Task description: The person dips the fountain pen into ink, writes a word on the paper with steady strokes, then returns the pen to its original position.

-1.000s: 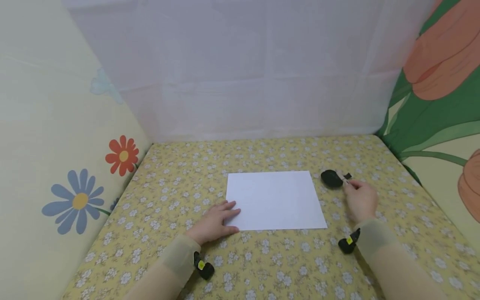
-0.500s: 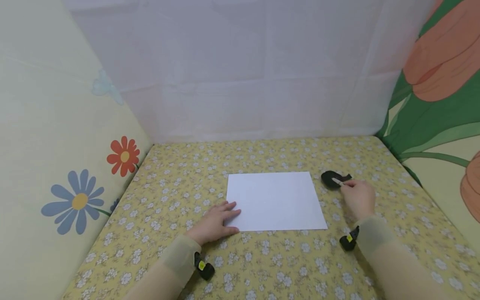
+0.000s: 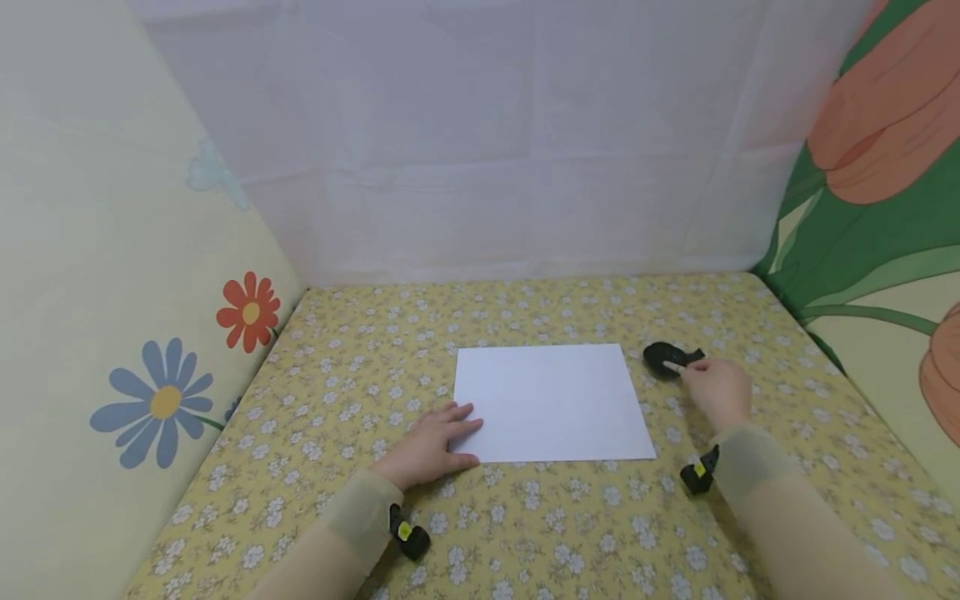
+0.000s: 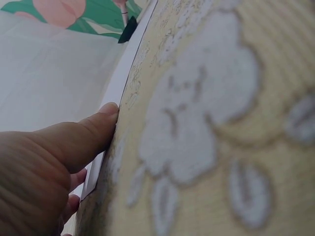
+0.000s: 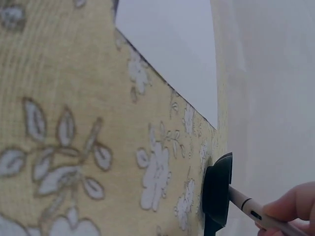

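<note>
In the head view my left hand [image 3: 423, 446] lies with spread, straight fingers on the left edge of a white sheet of paper [image 3: 551, 404]. The left wrist view shows the thumb [image 4: 91, 132] along the paper's edge. My right hand [image 3: 722, 392] pinches a slim pale writing brush [image 5: 243, 202] with a dark ring round its shaft. Its lower end reaches into a small black dish [image 3: 660, 357] to the right of the paper; the dish's rim hides the tip in the right wrist view. A short tail-like handle sticks out from the dish.
A yellow flowered cloth [image 3: 525, 525] covers the table. White fabric [image 3: 480, 150] hangs at the back, with flower-printed panels on the left [image 3: 90, 292] and right [image 3: 892, 250]. Small black devices are strapped to both wrists.
My right hand has tipped the brush over and brought its end left into the black dish, then slightly lower within it. The left hand and the paper have stayed in place.
</note>
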Motion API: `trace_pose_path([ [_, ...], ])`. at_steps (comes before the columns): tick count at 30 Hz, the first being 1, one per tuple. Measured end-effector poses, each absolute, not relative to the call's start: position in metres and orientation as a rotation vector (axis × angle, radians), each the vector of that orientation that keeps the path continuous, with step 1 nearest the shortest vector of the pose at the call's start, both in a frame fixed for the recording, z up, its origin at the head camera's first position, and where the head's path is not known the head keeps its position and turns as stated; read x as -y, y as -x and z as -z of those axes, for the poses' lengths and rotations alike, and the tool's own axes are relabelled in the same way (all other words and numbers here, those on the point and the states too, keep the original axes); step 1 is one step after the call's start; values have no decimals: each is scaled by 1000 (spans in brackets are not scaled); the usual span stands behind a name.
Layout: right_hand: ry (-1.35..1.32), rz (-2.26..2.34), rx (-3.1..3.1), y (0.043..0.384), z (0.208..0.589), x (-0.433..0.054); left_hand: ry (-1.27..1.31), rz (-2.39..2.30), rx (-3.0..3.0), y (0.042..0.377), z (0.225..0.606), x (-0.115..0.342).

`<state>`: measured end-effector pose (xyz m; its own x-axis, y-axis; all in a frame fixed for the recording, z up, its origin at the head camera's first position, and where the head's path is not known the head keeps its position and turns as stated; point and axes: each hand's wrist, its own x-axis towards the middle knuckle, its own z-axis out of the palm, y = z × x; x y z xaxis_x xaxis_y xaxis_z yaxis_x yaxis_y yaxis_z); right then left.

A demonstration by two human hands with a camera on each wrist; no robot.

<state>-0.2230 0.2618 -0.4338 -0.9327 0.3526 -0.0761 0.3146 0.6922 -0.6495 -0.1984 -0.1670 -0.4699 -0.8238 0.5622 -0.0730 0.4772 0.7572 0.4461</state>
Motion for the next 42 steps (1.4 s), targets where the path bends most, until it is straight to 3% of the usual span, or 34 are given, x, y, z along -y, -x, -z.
trace_pose_path([
  [42, 567, -1116, 2753, 220, 436, -261, -792, -630, -2743, 195, 465, 165],
])
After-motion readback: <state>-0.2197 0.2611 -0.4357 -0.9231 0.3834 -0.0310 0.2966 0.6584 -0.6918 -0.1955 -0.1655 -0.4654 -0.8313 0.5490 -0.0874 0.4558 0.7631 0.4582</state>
